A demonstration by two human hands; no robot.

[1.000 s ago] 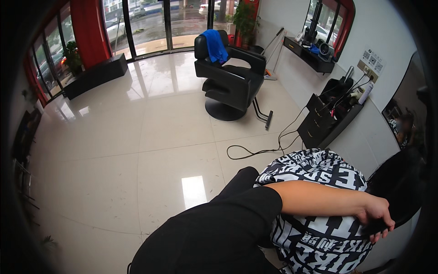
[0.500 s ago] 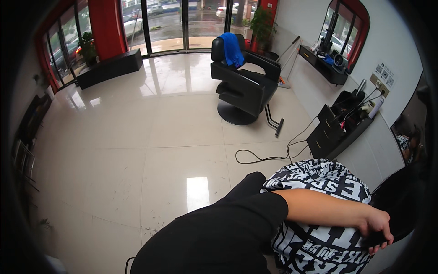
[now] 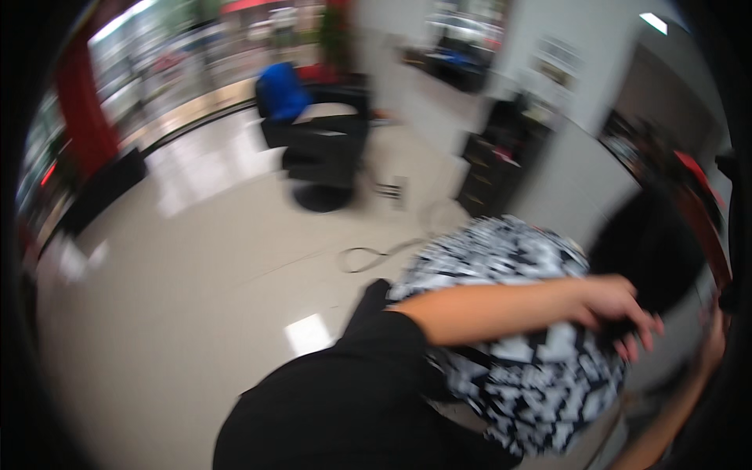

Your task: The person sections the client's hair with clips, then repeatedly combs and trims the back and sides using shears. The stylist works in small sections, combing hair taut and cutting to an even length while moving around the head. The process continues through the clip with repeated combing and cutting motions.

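A person with short black hair (image 3: 646, 254) sits under a black-and-white lettered cape (image 3: 540, 376). My left arm, in a black sleeve, reaches across the cape. At the lower back of the head is my left hand (image 3: 615, 305), its fingers apart and touching or very close to the dark hair. Near the right rim my right hand (image 3: 713, 333) is raised beside the head; blur and the dark picture edge hide what its fingers do.
A black salon chair (image 3: 321, 149) with a blue towel (image 3: 283, 92) over its back stands ahead. By the wall is a black drawer cabinet (image 3: 489, 172). A cable (image 3: 376, 258) loops over the floor. A mirror (image 3: 666, 102) hangs at the right.
The view has swung right, smearing the picture. My right hand and forearm have come into sight at the right. My left hand's fingers look more spread than before.
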